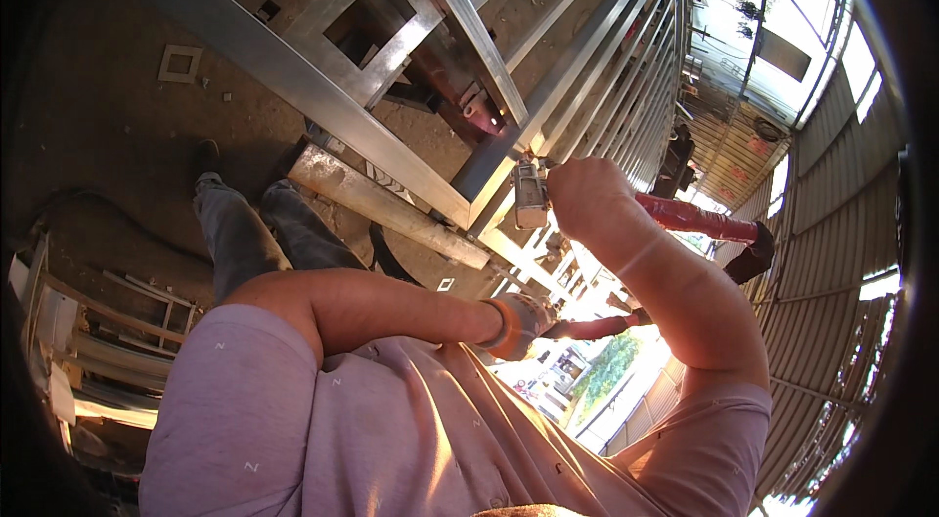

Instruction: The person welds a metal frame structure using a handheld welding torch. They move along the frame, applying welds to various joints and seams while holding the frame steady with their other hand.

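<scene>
My bare right hand (592, 194) is closed around a hammer-like tool with a long red handle (696, 217) and a dark end. Its boxy metal head (531, 196) sits beside the corner of a shiny square-tube metal frame (391, 160); I cannot tell whether they touch. Lower down, my left hand (526, 326), with a grey and orange glove or cuff at the wrist, is closed on a slim red-and-dark handle (595, 328). Glare hides that tool's far end and most of the left fingers.
Long parallel metal bars (626, 57) stretch away to the upper right. A flat plate with a square opening (367, 23) lies inside the frame. A rusty beam (381, 204) runs below it near my legs. A small square plate (180, 64) and a dark cable (108, 209) lie on the ground.
</scene>
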The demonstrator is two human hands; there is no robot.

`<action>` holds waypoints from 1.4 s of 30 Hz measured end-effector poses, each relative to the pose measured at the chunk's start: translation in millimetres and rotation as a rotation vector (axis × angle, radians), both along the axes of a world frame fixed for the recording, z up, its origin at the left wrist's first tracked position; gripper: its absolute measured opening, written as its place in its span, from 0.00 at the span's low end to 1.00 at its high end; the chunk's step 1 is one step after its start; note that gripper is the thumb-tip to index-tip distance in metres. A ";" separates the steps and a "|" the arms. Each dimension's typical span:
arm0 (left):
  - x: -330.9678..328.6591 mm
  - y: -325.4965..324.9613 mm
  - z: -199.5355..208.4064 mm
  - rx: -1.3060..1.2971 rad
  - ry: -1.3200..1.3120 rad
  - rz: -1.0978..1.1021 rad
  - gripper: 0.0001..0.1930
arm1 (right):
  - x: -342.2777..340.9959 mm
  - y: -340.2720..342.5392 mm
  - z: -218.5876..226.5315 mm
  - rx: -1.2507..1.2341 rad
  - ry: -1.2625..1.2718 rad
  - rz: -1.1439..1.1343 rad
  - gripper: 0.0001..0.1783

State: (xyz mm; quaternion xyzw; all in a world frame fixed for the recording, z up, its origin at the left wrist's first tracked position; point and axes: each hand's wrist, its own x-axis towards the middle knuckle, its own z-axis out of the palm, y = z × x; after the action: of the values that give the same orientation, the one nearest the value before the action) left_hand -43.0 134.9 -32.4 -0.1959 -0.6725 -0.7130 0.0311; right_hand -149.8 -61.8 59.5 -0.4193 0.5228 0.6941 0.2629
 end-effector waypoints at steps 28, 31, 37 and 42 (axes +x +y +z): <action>12.6 -39.9 9.3 -0.008 0.009 -0.256 0.37 | 2.1 2.4 7.5 -0.012 0.023 0.010 0.11; 14.5 -38.4 8.9 -0.002 0.023 -0.247 0.37 | 1.9 4.4 7.2 -0.010 0.046 0.000 0.11; 16.1 -37.0 9.2 0.016 0.022 -0.240 0.35 | 1.0 6.6 8.4 0.003 0.076 -0.008 0.11; 14.4 -35.4 9.9 -0.053 0.017 -0.281 0.35 | 1.5 5.8 11.1 0.001 0.095 0.000 0.12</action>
State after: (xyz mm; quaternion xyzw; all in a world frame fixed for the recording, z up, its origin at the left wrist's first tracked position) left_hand -28.5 99.6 -22.5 -0.2950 -0.6567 -0.6907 -0.0685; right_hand -148.4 -56.0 70.6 -0.3855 0.5343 0.7135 0.2382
